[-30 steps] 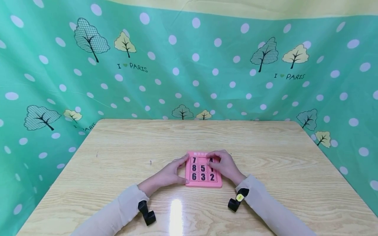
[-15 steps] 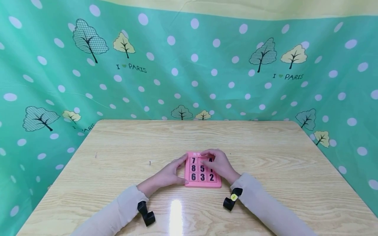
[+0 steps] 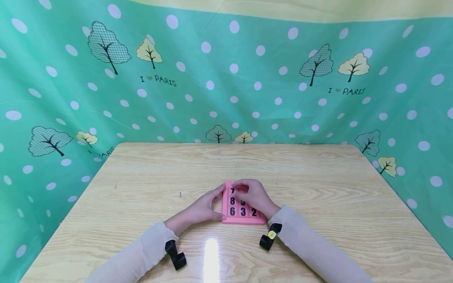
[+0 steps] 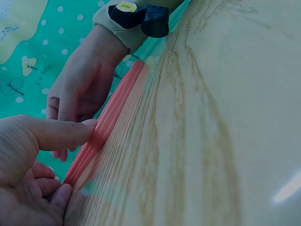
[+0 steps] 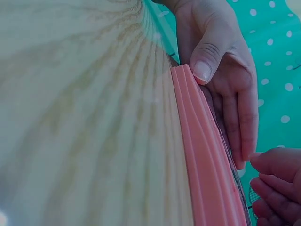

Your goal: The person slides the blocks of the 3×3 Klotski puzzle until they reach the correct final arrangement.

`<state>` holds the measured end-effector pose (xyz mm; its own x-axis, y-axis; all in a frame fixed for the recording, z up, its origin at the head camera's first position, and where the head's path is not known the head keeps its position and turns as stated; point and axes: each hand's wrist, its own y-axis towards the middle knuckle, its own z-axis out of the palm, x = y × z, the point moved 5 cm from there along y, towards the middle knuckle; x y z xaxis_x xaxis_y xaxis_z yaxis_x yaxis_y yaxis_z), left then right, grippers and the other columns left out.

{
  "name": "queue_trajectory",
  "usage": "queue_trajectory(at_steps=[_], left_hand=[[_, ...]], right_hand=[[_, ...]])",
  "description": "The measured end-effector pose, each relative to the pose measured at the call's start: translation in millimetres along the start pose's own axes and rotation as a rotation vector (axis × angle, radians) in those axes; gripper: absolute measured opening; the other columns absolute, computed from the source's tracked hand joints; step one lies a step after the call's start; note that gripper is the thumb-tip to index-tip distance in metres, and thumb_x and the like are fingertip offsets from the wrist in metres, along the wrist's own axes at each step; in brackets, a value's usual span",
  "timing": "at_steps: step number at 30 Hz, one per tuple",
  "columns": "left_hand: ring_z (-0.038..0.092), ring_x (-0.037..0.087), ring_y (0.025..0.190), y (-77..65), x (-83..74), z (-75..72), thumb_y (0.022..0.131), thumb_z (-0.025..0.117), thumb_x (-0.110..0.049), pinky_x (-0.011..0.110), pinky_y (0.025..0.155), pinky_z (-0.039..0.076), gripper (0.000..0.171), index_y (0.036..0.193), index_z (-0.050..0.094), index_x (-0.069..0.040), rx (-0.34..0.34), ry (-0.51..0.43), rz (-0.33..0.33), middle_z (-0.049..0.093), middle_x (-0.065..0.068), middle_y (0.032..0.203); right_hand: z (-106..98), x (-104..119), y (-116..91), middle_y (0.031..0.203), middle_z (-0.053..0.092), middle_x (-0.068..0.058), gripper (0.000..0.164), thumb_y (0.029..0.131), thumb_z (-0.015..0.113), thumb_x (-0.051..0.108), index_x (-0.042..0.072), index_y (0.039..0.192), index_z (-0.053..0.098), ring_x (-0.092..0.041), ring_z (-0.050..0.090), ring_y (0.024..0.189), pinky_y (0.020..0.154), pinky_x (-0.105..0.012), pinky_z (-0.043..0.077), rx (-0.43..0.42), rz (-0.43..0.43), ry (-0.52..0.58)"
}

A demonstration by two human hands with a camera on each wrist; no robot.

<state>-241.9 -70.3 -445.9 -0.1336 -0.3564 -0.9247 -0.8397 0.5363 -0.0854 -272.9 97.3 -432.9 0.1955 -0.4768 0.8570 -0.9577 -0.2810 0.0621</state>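
Pink number puzzle [image 3: 238, 206], upper right hidden by right hand [image 3: 255, 196]

On my screen I count two bare hands [image 3: 202, 208] [image 3: 255, 196], two beige sleeves [image 3: 138, 251] [image 3: 311, 241], two black wrist cameras [image 3: 179, 261] [image 3: 270, 237], one flat pink number board [image 3: 243, 221], one wood-grain table [image 3: 170, 165], one green dotted cloth backdrop [image 3: 221, 55].

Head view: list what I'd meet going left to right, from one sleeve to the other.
Left sleeve → left wrist camera → left hand → pink number puzzle → right wrist camera → right sleeve.
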Motion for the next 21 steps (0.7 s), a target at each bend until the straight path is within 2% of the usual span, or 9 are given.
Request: queue_trajectory(at_steps=[7, 21], left_hand=[[0.028, 0.030, 0.138, 0.0, -0.6, 0.2, 0.073, 0.079, -0.011, 0.051, 0.114, 0.019, 0.098, 0.151, 0.019, -0.012, 0.002, 0.005, 0.006, 0.025, 0.012, 0.153], [0.027, 0.029, 0.137, 0.4, 1.4, -0.5, 0.073, 0.079, -0.011, 0.051, 0.114, 0.019, 0.098, 0.151, 0.020, -0.014, -0.005, 0.018, 0.014, 0.026, 0.012, 0.153]], right_hand=[[7.0, 3.1, 5.0, 0.111, 0.068, -0.004, 0.030, 0.081, 0.073, 0.013, 0.010, 0.111, 0.070, -0.021, 0.060, 0.108, 0.095, -0.039, 0.048, 0.019, -0.025, -0.025], [12.2, 5.5, 9.1, 0.109, 0.069, -0.006, 0.029, 0.081, 0.073, 0.009, 0.007, 0.110, 0.070, -0.022, 0.061, 0.107, 0.094, -0.039, 0.048, 0.020, -0.064, -0.057]])
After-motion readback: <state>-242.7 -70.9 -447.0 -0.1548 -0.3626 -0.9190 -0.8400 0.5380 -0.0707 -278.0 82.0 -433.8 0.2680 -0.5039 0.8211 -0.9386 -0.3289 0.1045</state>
